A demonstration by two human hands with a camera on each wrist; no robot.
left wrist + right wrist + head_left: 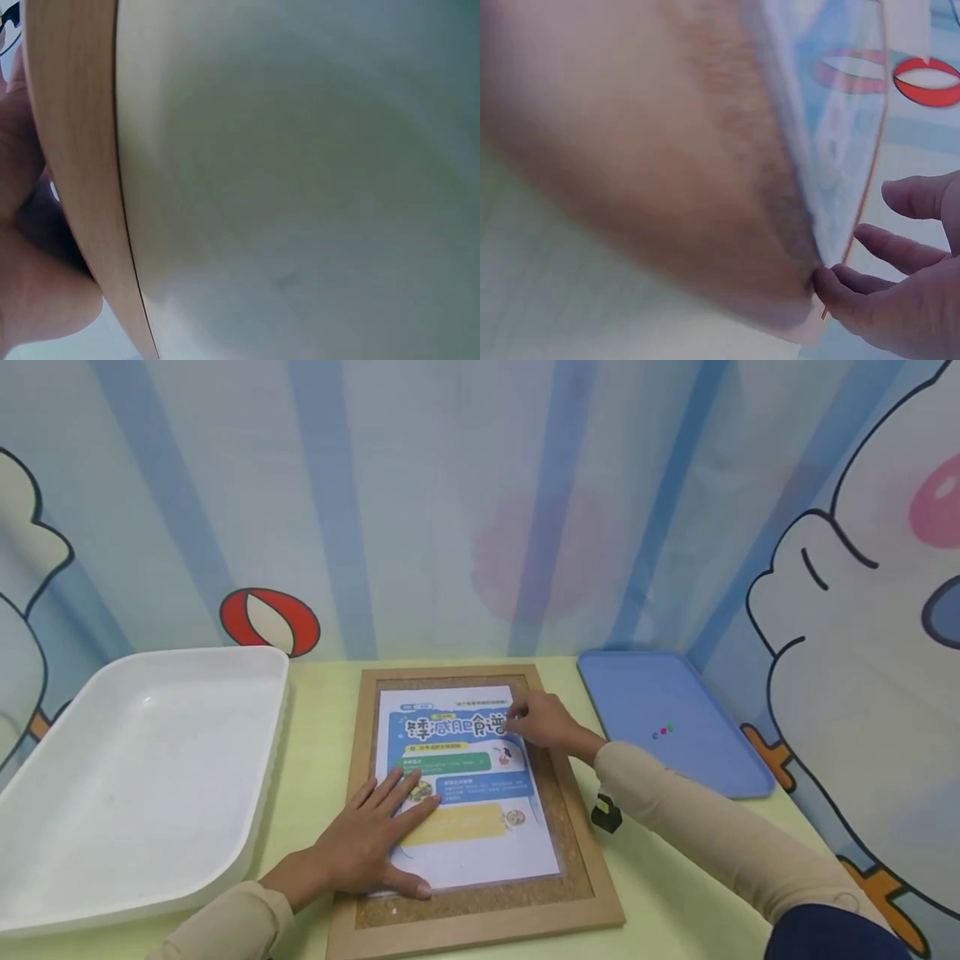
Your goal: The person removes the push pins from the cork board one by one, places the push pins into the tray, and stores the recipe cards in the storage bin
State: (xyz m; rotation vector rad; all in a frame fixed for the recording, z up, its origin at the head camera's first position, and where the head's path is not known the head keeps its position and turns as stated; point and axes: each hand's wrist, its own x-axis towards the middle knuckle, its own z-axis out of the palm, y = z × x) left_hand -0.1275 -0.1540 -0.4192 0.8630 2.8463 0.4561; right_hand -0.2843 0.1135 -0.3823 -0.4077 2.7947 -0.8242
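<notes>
A laminated printed sheet [480, 857] with blue, green and yellow blocks lies on a wood-framed corkboard [573, 827]. My left hand [363, 839] rests with spread fingers on the sheet's lower left part, the thumb near its bottom edge. My right hand [551, 722] is at the sheet's upper right edge, fingertips bent down onto it. In the right wrist view, fingertips [832, 289] touch close to the edge, while the thumb stands apart with nothing visible between it and the index finger. The left wrist view shows mostly the wooden frame [75, 112] beside the hand.
A large white tray [150, 777] stands left of the corkboard. At the right, a blue tray [637, 685] holds several tiny coloured pieces [663, 732]. The table [311, 718] is pale yellow, with a printed curtain [420, 527] behind it.
</notes>
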